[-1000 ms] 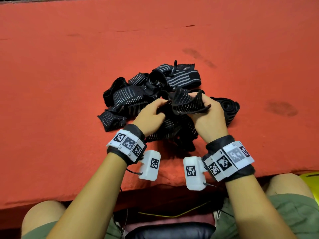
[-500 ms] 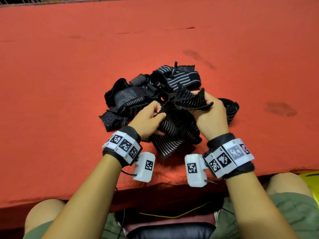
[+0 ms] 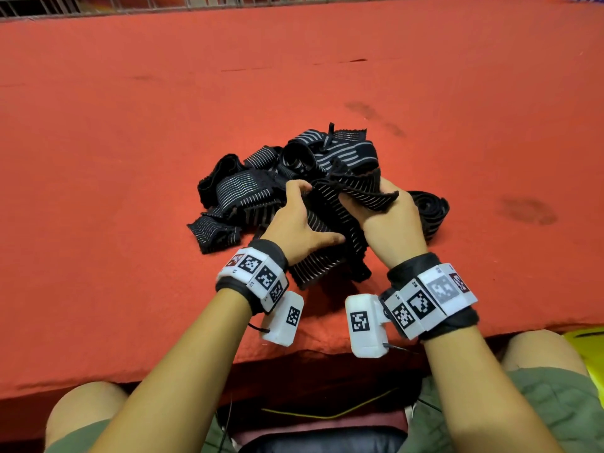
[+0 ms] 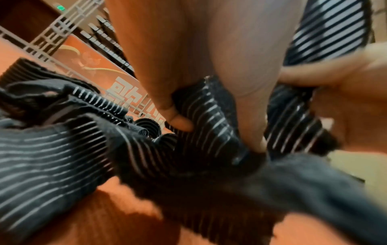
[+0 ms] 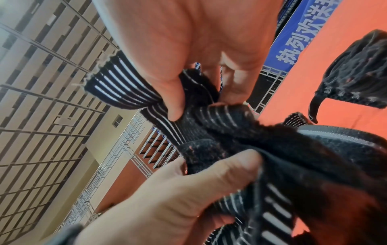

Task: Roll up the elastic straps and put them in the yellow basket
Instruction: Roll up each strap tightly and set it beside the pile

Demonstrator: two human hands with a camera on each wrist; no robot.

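One striped strap [image 3: 356, 194] is held above the pile [image 3: 248, 191] on the red tabletop [image 3: 130, 142], pinched in the left grip [image 3: 300, 223] and the right grip [image 3: 392, 220]. A yellow basket [image 3: 585, 341] edge is seen at lower right.

- Left hand [image 3: 302, 223] opened out: thumb spread toward the near right, fingers moved up to the top edge of the held strap [image 3: 330, 220]; earlier it was bunched low on it.
- Right hand [image 3: 390, 220] shifted slightly left, end flap now draped over its fingers.
- Strap's hanging tail dropped nearer the table [image 3: 98, 223] edge, spread wider.
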